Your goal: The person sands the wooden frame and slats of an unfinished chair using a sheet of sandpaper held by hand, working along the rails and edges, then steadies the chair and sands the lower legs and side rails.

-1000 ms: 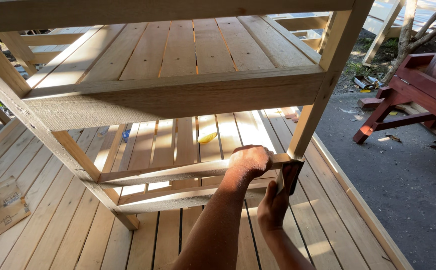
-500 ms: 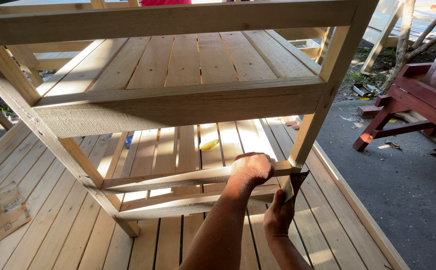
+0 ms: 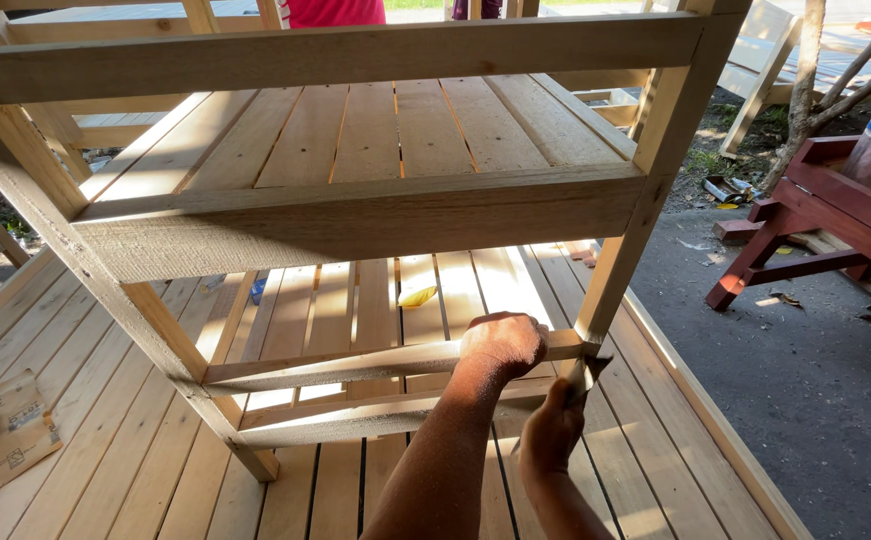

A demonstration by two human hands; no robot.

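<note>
Sunlit decking of pale slatted boards [image 3: 135, 470] runs under an unfinished wooden frame [image 3: 355, 215], with grey pavement off at three o'clock and a red-stained bench [image 3: 815, 220] beyond it. The person's left hand [image 3: 500, 345] is closed over the lower cross rail [image 3: 355, 365], pressing it toward the right-hand post [image 3: 645, 190]. The right hand [image 3: 552, 437], just below at five o'clock of the left, grips a thin, dark folded piece, probably sandpaper [image 3: 585, 375], held against the joint where rail meets post. The rail's far end sits at nine o'clock against the slanted left leg.

Judging from this, the rail could shift if the left hand's pressure slackens, since no fastener is visible at the joint. The rough-sawn edges could also give splinters to bare fingers rubbing so close.

All the timber is raw, square-edged softwood, knotty, with a fuzzy sawn face on the broad upper rail. Brown paper packaging [image 3: 5, 440] lies crumpled at eight o'clock, and a small yellow object [image 3: 417, 296] rests on the decking under the frame.
</note>
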